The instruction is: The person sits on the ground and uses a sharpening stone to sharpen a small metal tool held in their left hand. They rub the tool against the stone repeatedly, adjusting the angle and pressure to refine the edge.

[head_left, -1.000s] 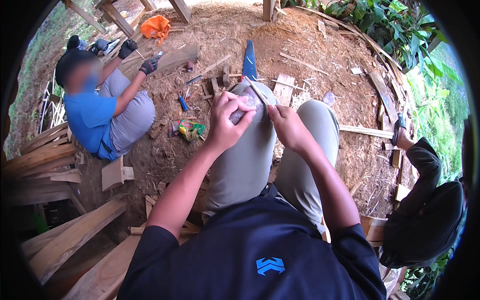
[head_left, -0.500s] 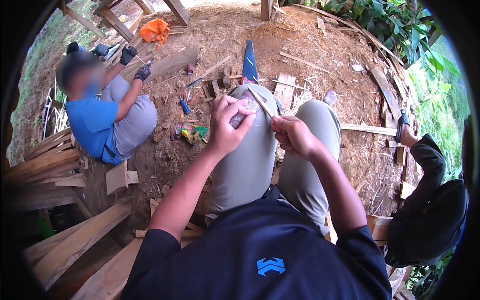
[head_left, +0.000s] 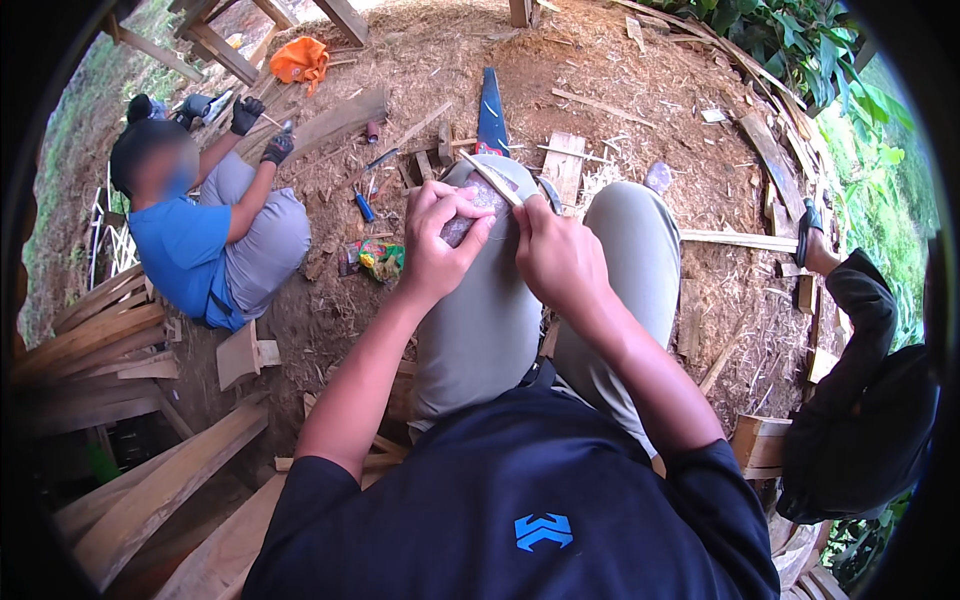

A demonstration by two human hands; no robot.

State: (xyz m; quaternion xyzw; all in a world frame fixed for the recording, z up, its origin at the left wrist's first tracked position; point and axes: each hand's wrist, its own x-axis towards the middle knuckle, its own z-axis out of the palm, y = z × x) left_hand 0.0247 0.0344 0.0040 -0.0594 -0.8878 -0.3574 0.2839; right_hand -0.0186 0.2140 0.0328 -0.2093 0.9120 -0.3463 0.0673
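Note:
My left hand (head_left: 440,238) is closed around a flat, speckled purplish-grey piece (head_left: 481,189) and presses it on my left knee (head_left: 470,320). Whether the piece is stone or abrasive sheet I cannot make out. A thin pale wooden stick (head_left: 487,174) lies slantwise across it, its tip pointing away to the left. Wrapped round the stick's near end is my right hand (head_left: 562,252), just right of the left fingers. A blue-bladed handsaw (head_left: 491,112) lies on the ground beyond that knee.
A gloved co-worker in a blue shirt (head_left: 190,245) squats at left, working a thin stick. Another person in dark clothing (head_left: 860,430) sits at right. A blue-handled tool (head_left: 364,207), a green packet (head_left: 382,258) and an orange bag (head_left: 299,62) lie about. Planks (head_left: 170,480) pile up at lower left.
My right hand has slid inward to the left and forward, bringing the stick further across the speckled piece. My left hand still holds that piece on the knee.

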